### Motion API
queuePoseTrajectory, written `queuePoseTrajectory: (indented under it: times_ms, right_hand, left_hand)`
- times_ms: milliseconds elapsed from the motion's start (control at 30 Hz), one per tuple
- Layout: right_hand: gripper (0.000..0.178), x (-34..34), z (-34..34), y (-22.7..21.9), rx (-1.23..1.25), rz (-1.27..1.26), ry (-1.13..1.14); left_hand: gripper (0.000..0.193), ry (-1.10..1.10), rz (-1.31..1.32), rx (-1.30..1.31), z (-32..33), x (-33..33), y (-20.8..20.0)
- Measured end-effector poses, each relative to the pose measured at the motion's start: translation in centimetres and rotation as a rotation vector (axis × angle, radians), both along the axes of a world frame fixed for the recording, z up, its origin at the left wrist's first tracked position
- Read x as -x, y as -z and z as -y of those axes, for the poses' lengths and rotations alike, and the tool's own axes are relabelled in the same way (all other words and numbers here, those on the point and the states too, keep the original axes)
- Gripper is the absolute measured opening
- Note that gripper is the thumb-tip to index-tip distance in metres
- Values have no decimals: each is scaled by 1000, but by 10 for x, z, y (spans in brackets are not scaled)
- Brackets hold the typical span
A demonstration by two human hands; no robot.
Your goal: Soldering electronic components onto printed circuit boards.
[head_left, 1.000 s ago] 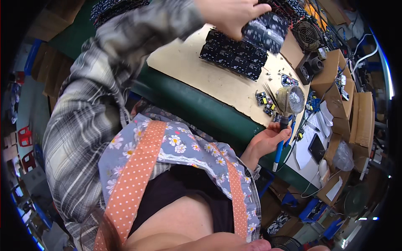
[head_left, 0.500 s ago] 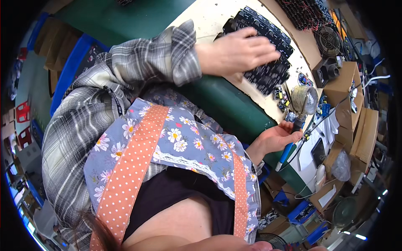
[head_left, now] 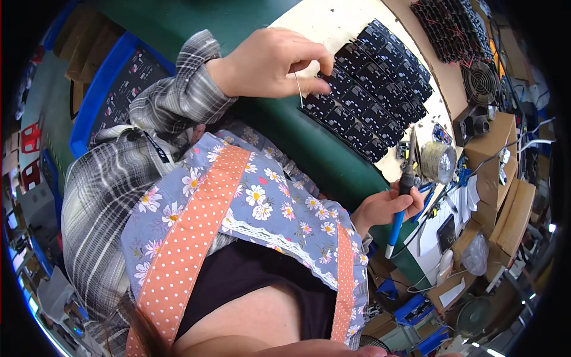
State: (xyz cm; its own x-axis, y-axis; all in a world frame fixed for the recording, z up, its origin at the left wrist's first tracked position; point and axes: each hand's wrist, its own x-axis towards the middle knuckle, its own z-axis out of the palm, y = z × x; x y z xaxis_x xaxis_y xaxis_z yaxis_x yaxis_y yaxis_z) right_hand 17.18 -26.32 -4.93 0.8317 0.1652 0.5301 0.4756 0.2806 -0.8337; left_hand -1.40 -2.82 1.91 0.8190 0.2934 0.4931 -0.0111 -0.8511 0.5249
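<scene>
My left hand [head_left: 270,62] is closed in a pinch on a thin silvery wire, likely solder [head_left: 298,89], which hangs down from the fingers. It is just left of a block of black circuit boards [head_left: 372,89] lying in tight rows. In my right hand [head_left: 386,208] is a soldering iron [head_left: 407,178] with a blue handle, its tip pointing up and away from me, past the near right corner of the boards. Fingers wrap round the grip. The iron's tip appears apart from the boards.
A pale work board [head_left: 297,18] lies beneath the boards on a green table [head_left: 178,24]. At the right stand a silvery roll [head_left: 438,162], a small fan [head_left: 480,80] and cardboard boxes [head_left: 491,146]. A blue crate [head_left: 89,125] is at the left. Cables trail along the right side.
My left hand has moved left off the boards, which now lie flatter and more spread out, and pinches a wire. My right hand has raised the iron more upright, its tip now in sight.
</scene>
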Motion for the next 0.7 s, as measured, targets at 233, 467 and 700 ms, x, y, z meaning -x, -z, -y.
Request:
queuePoseTrajectory:
  times_ms: [233,467,700]
  right_hand:
    - [28,10,-11,-9,42,54,-271]
    - [28,24,-40,-20,245,330,-391]
    - [18,26,-51,-25,344,398,-464]
  left_hand:
    - [17,211,146,480,0,16,29]
    - [9,-254,248,74,-2,-1,35]
    - [12,-273,198,-46,-1,-5,35]
